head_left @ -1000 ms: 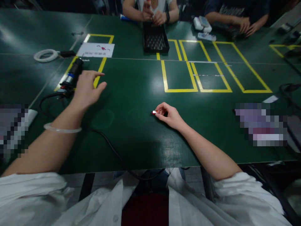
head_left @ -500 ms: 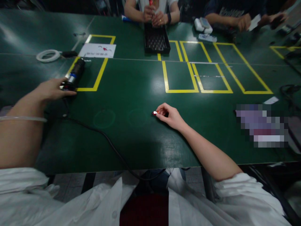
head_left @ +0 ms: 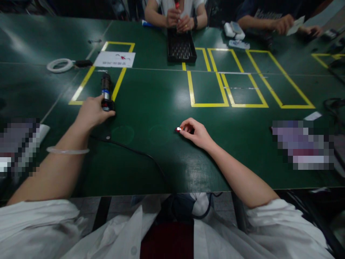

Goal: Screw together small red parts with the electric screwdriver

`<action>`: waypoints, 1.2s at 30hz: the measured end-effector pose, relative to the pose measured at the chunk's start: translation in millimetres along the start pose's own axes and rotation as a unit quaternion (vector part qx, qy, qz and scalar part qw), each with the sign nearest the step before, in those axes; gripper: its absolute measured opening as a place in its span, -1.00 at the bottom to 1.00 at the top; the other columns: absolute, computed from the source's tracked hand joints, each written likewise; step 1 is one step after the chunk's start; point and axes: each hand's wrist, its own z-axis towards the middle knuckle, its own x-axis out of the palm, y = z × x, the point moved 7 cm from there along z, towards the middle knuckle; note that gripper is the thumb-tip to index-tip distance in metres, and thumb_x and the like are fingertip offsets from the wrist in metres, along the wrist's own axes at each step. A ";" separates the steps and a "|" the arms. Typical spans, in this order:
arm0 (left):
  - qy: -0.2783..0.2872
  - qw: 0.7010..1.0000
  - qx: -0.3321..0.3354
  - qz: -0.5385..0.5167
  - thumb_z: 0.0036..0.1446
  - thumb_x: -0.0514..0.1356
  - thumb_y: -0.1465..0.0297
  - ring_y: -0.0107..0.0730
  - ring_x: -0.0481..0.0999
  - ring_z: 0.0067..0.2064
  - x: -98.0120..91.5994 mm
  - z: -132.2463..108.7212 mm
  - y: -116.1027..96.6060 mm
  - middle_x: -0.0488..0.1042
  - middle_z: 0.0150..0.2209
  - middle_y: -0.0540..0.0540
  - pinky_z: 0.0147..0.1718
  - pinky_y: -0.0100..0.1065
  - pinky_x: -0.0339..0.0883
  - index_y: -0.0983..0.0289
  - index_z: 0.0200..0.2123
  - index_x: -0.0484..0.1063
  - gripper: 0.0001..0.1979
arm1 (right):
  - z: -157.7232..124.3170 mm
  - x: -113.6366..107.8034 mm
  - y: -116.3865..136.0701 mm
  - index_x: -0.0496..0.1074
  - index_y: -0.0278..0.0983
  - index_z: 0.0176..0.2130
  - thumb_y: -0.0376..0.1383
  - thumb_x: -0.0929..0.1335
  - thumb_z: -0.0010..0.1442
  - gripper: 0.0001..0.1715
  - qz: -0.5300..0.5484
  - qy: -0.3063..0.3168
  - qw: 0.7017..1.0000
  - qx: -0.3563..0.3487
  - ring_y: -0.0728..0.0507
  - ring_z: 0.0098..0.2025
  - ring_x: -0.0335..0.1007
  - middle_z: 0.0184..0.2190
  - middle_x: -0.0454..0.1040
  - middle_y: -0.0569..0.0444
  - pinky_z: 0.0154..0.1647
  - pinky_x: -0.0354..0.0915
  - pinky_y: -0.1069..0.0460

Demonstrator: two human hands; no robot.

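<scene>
At the left, my left hand is closed around the lower end of a black cylindrical tool with a silver and blue band. The tool points away from me over the right side of a yellow taped frame. Near the middle of the table, my right hand pinches a small red piece with a bright spot, between thumb and fingers. Its exact kind is too small to make out. A black cable runs from near my left hand across the table towards its front edge.
A black tray of small parts stands before a person across the green table. A printed sheet and white coil lie at left. Blurred-out items rest at both sides. Another person's hand holds a card.
My left hand has moved right with the black tool, which now points more straight away from me. The cable shifted with it. My right hand stays nearly still with the red piece.
</scene>
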 end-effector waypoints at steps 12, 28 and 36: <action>0.026 0.984 0.158 -0.072 0.13 0.25 0.21 0.08 0.35 0.11 12.8 -71.7 -179.2 0.35 0.15 0.33 0.08 -0.02 0.33 0.32 0.31 0.22 -0.28 | 1.2 1.5 -7.8 0.35 -0.23 -0.19 -0.28 0.42 0.15 -0.79 0.020 -0.006 1.000 0.011 -0.02 -0.45 0.27 -0.45 0.37 0.18 -0.36 0.26 0.05; 0.019 0.955 0.251 -0.155 0.16 0.19 0.30 0.00 0.37 0.14 24.1 -98.2 -248.4 0.35 0.20 0.25 0.13 -0.07 0.33 0.27 0.34 0.18 -0.32 | 0.1 -1.9 0.7 0.37 -0.22 -0.29 -0.33 0.39 0.23 -0.93 -0.093 -0.004 0.994 -0.052 -0.07 -0.35 0.30 -0.35 0.33 0.10 -0.26 0.27 0.02; 0.013 0.971 0.212 -0.108 0.21 0.15 0.23 -0.02 0.39 0.14 23.2 -103.7 -248.5 0.33 0.20 0.24 0.00 -0.13 0.42 0.24 0.36 0.17 -0.33 | -1.8 -4.6 5.7 0.49 -0.25 -0.22 -0.35 0.37 0.26 -0.93 -0.114 -0.011 0.992 -0.060 -0.10 -0.28 0.37 -0.25 0.40 0.02 -0.19 0.30 0.00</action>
